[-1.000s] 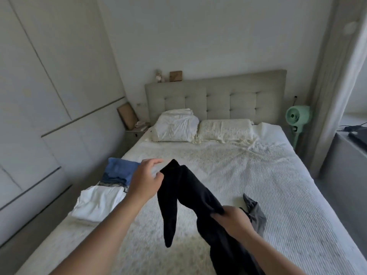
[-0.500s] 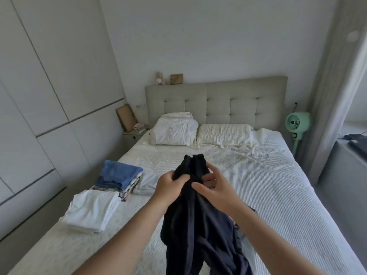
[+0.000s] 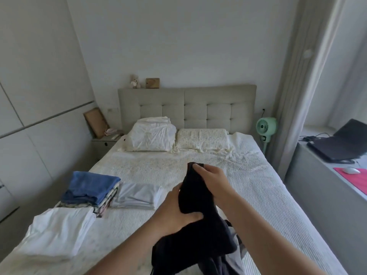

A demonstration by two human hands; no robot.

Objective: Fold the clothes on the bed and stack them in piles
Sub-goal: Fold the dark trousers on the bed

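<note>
A black garment (image 3: 195,197) hangs above the bed (image 3: 258,195), held by both hands. My right hand (image 3: 213,180) grips its top end with the fingers curled over the fabric. Lower down, my left hand (image 3: 174,213) grips the middle of it. The rest of the black cloth drapes toward the bed's near edge, over a grey garment (image 3: 237,257) that is mostly hidden. On the bed's left side lie folded piles: a white one (image 3: 57,233), a blue-topped stack (image 3: 90,187) and a pale grey one (image 3: 137,197).
Two pillows (image 3: 151,136) lie at the headboard (image 3: 186,108). A nightstand (image 3: 103,143) stands at the far left, a green fan (image 3: 266,127) at the far right. A ledge on the right carries a laptop (image 3: 339,143) and a mouse (image 3: 351,170). Wardrobe doors line the left wall.
My hands came together on the black garment, then the left hand slid down to its middle while the right kept the top. The view tilted, showing more of the folded piles.
</note>
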